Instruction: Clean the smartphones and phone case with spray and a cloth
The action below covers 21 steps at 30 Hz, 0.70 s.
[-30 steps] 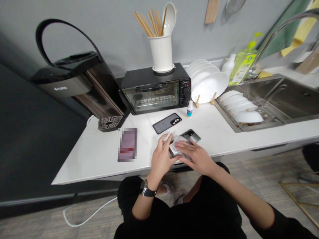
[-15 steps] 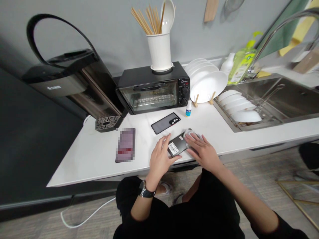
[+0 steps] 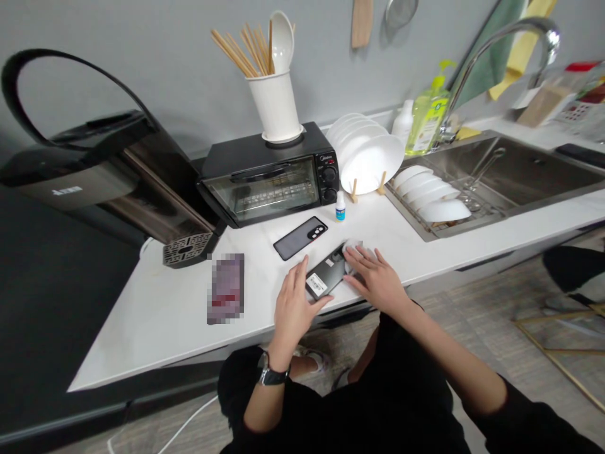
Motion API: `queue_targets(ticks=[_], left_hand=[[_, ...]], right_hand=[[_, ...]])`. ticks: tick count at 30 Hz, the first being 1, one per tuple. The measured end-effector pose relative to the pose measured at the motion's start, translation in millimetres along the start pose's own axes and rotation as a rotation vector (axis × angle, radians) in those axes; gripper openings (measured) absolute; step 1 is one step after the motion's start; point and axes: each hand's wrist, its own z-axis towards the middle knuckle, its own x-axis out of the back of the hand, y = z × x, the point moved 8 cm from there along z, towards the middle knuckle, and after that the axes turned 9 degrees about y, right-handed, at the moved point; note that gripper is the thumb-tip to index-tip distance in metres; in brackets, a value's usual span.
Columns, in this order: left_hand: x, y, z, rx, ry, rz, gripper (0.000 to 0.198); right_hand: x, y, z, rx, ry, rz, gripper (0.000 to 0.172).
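Observation:
A dark grey phone [image 3: 332,272] lies back up at the counter's front edge, with a white barcode label on its lower end. My left hand [image 3: 297,301] grips that end, fingers along one long side and thumb along the other. Under the fingertips of my right hand [image 3: 379,281] is a crumpled white cloth or tissue [image 3: 351,247], pressed at the phone's camera end and partly hidden by the fingers. Just behind the phone rests a black-rimmed phone case [image 3: 297,239]. A small white and blue bottle [image 3: 340,209] stands upright beyond it.
A blurred-out flat object [image 3: 227,290] lies to the left on the white counter [image 3: 155,328]. Behind are a black drinks machine [image 3: 155,170], a toaster oven [image 3: 269,183] bearing a cup of chopsticks [image 3: 275,107], and racked plates [image 3: 373,164]. On the right is a sink [image 3: 534,183].
My right hand and the white cloth have slid a little toward the phone's far end, so more of its camera area shows. The whole view has shifted to the right.

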Motion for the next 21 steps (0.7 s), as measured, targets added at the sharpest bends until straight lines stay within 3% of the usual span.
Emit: queue_targets(ticks=[1, 3, 5, 8, 10, 12, 14, 16, 18, 21], left_hand=[[-0.4, 1, 1, -0.005, -0.001, 0.003, 0.111], [-0.7, 1, 1, -0.018, 0.002, 0.016, 0.109], [-0.6, 0, 0, -0.033, 0.0, 0.016, 0.103], [1.0, -1, -2, -0.031, 0.003, 0.009, 0.095], [0.8, -1, -2, -0.02, -0.003, 0.008, 0.097], [-1.2, 0, -1, -0.014, -0.015, 0.0, 0.103], [-2.6, 1, 1, -0.009, -0.01, -0.005, 0.11], [-3.5, 0, 2, -0.007, -0.006, -0.008, 0.113], [-3.2, 0, 2, -0.016, -0.005, -0.016, 0.11], [-0.6, 2, -1, -0.04, -0.013, -0.03, 0.099]], right_hand=[[0, 6, 3, -0.037, 0.025, -0.049, 0.061], [-8, -5, 9, -0.043, 0.035, -0.048, 0.071], [-20, -41, 9, 0.072, -0.02, 0.079, 0.071], [-26, -87, -4, 0.282, -0.154, 0.322, 0.057], [-20, -80, -11, 0.282, -0.184, 0.368, 0.049], [-10, -47, -8, 0.184, -0.134, 0.28, 0.045], [-2, -11, 0, 0.065, -0.045, 0.121, 0.049], [-2, 4, 9, -0.016, 0.018, -0.005, 0.06], [-10, -10, 14, -0.006, 0.016, -0.014, 0.068], [-27, -64, 8, 0.19, -0.104, 0.191, 0.06]])
